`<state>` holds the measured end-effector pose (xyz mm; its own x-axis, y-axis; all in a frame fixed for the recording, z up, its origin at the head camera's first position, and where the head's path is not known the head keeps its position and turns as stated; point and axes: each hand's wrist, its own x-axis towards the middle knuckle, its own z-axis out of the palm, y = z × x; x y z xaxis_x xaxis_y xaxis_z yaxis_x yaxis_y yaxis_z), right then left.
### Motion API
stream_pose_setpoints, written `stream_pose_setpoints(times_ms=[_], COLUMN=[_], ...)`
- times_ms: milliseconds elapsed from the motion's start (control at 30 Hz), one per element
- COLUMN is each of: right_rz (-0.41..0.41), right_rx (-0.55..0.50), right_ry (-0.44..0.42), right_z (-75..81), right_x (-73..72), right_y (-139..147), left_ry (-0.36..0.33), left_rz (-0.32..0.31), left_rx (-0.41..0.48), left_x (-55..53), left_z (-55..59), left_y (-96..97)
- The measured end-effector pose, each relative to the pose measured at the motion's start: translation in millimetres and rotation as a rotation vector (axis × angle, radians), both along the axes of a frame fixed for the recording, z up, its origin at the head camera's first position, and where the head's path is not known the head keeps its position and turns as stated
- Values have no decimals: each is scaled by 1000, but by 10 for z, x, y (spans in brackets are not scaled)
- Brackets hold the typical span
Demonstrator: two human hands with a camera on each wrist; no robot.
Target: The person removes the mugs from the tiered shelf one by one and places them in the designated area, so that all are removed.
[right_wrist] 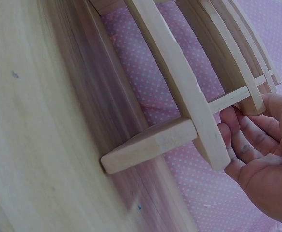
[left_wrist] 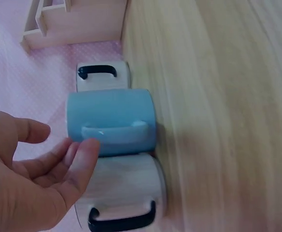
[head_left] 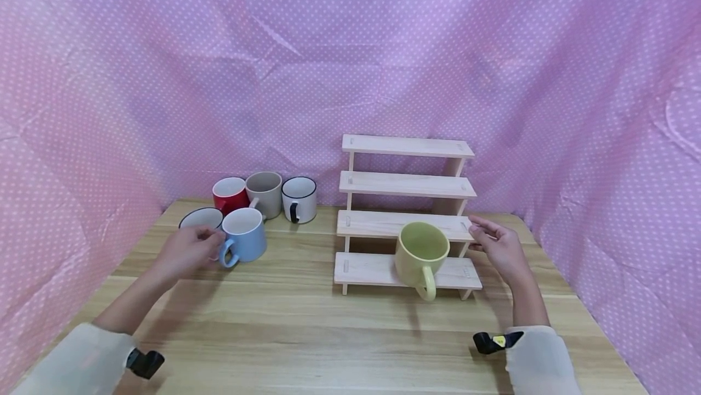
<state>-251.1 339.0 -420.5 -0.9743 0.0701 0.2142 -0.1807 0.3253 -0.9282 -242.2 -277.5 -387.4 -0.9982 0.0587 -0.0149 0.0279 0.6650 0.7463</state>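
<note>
My left hand [head_left: 188, 250] is beside the light blue mug [head_left: 249, 244], its thumb apart from the fingers. In the left wrist view, its fingertips [left_wrist: 89, 150] are at the blue mug's handle [left_wrist: 117, 131]; whether they touch cannot be told. With my right hand [head_left: 499, 252] I hold the right end of a stepped wooden display shelf [head_left: 405, 185] at its second step from the bottom. The right wrist view shows fingers [right_wrist: 249, 137] under that step, thumb near its edge. A yellow-green mug [head_left: 412, 268] stands on the lowest step, handle facing front.
Behind the blue mug stand a red mug [head_left: 237, 200], a grey mug [head_left: 269, 203] and a white mug with a black handle [head_left: 303, 206]. Another dark-rimmed white mug [left_wrist: 117, 181] is beside the blue one. Pink dotted cloth [head_left: 350, 66] hangs behind the wooden table [head_left: 263, 334].
</note>
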Motion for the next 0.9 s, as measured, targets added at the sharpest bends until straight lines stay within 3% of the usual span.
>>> stream_pose_setpoints(times_ms=[200,433,700,900], right_rz=[-2,4,-5,-7], right_rx=[22,25,33,29], right_ry=[-7,-2,-6,-10], right_z=[2,-9,-10,5], right_x=[13,11,5,23], right_y=[4,7,0,-3], left_ry=[88,81,85,153], left_rz=[-34,-88,-182,-258], left_rx=[-39,-55,4,-44], left_x=[-19,-93,-116,-90], left_z=[85,93,91,78], left_y=[208,532,977,1334])
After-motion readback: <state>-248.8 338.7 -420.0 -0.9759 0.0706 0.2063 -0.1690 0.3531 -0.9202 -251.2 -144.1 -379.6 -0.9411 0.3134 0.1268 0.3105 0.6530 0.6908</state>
